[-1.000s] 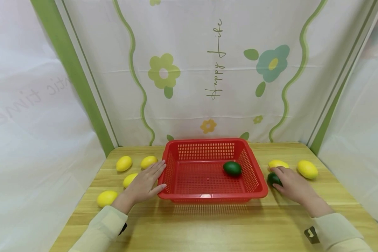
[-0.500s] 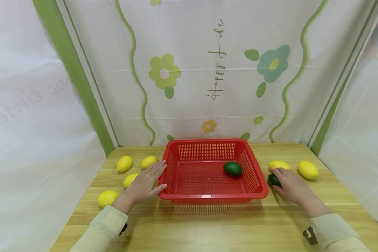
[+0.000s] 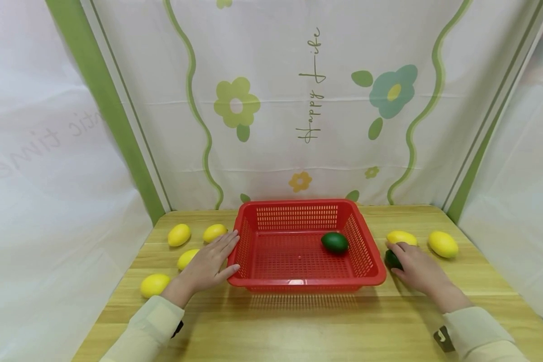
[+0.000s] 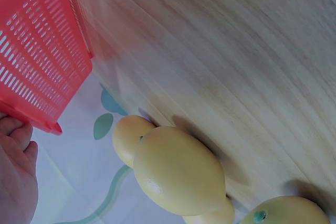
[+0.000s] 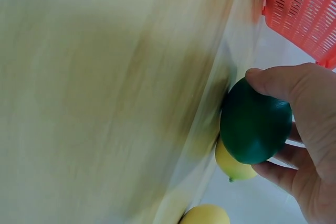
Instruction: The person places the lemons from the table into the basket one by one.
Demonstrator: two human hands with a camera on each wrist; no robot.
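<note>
My right hand (image 3: 420, 269) holds a dark green lime (image 5: 254, 121) between its thumb and fingers, low over the table to the right of the red basket (image 3: 298, 282). In the head view the hand covers much of this lime. A second green lime (image 3: 335, 242) lies inside the basket, toward its right wall. My left hand (image 3: 208, 264) rests with extended fingers on the basket's left rim. One yellow lemon (image 3: 401, 238) sits just behind the held lime, and another lemon (image 3: 443, 244) lies farther right.
On the left of the wooden table (image 3: 289, 332) lie several lemons, including a front one (image 3: 155, 285), one partly behind my left hand (image 3: 187, 258), and two at the back (image 3: 179, 235). A printed white curtain (image 3: 271, 151) hangs along the back edge.
My right hand has shifted very slightly left, its fingers staying around the lime. The left hand and the basket keep their places.
</note>
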